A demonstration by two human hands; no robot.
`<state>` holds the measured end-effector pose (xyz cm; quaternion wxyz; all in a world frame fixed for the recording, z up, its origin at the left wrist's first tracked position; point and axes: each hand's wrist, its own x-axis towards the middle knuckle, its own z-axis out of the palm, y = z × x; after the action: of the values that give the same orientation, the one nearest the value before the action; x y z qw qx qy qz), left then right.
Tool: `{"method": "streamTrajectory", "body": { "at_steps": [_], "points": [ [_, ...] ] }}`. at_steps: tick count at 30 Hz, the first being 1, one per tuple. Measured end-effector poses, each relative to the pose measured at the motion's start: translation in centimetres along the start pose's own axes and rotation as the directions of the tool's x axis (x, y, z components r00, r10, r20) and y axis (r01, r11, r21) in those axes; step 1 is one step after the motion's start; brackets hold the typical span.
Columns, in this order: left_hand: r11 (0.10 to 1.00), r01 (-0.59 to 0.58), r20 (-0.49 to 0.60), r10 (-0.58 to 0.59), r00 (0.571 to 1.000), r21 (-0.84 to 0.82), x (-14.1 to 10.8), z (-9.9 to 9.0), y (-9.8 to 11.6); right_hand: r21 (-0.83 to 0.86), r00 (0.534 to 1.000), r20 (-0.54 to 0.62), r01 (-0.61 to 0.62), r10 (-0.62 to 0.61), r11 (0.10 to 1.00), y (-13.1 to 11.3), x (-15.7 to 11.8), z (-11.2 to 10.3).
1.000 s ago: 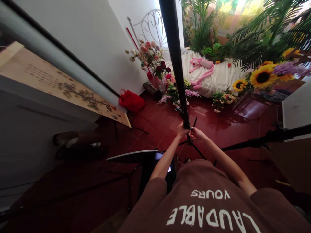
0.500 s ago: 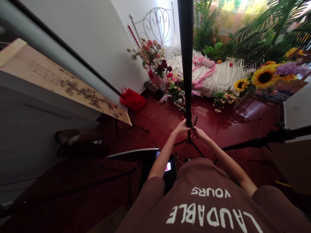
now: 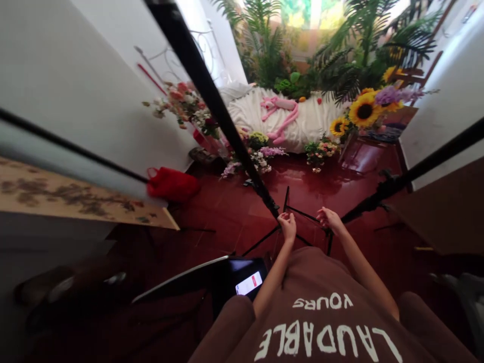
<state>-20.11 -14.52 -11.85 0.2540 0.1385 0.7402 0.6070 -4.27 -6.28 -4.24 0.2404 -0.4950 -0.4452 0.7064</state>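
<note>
Floor (image 3: 219, 219): glossy red tile; walls (image 3: 56, 65): white. Two poles: central pole (image 3: 223, 116), right pole (image 3: 427, 165). Left hand (image 3: 288, 227) at central pole's lower end, grip indeterminable; right hand (image 3: 331, 220) half open, between poles.

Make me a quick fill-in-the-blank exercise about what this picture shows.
The slanting black pole crossing before the wrinkled white bedding reaches down to the person's ____.
The long-limbed plush toy on the bedding is coloured ____.
The white lettering on the brown shirt reads YOURS and ____.

Missing words: left hand; pink; LAUDABLE.
</note>
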Motion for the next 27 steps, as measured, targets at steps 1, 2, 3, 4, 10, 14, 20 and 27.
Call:
{"method": "streamTrajectory", "body": {
  "at_steps": [1,2,3,4,10,14,20,27],
  "points": [
    [1.0,0.028,0.101,-0.026,0.995,-0.009,-0.7,1.4,0.2,0.051,0.998,-0.067,0.006,-0.003,0.999,0.2,-0.6,-2.1],
    [0.999,0.041,0.215,-0.037,0.976,-0.015,-1.3,2.9,0.7,0.093,0.991,-0.131,0.014,-0.002,0.996,0.3,-1.2,-4.2],
    [0.999,0.03,0.333,-0.021,0.943,-0.022,-2.0,4.4,1.5,0.123,0.98,-0.197,0.021,0.003,0.992,0.4,-2.0,-6.2],
    [0.999,-0.008,0.444,0.022,0.896,-0.034,-2.6,5.9,2.5,0.142,0.965,-0.262,0.032,0.007,0.989,0.3,-2.8,-8.1],
    [0.95,-0.167,0.787,0.313,0.532,-0.265,-7.6,14.2,10.5,0.096,0.9,-0.416,0.184,-0.129,0.978,-3.0,-6.6,-16.7],
    [0.895,-0.265,0.829,0.436,0.35,-0.359,-10.1,18.1,13.9,-0.057,0.989,-0.094,0.109,-0.114,0.992,-6.8,-6.9,-20.1],
    [0.812,-0.503,0.822,0.484,0.3,-0.295,-10.8,20.2,14.4,-0.367,0.974,0.223,0.121,-0.039,0.922,-11.2,-6.1,-23.5],
    [0.8,-0.537,0.815,0.485,0.318,-0.267,-11.0,20.1,13.5,-0.801,0.899,0.079,0.315,-0.431,0.51,-10.6,-6.9,-23.1]
  ]
}}
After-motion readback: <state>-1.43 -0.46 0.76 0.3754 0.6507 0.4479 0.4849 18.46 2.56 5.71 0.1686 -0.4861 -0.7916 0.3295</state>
